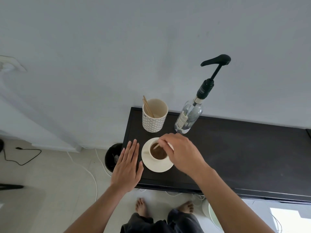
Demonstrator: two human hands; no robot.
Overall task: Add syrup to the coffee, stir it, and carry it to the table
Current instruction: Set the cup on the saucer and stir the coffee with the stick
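Near the left end of the dark wooden bench [235,148] stands the cream cup of brown coffee [158,153] on its round cream saucer [157,167]; the right hand [180,152] pinches a thin wooden stirrer [156,146] dipped in it, so stirring looks under way; the left hand [128,167] lies flat and released beside the saucer; behind stand the clear pump-top syrup bottle [189,117] and a patterned stick holder [154,115]; next, I judge, discard the stirrer and lift the saucer level; the cup's handle is hidden.
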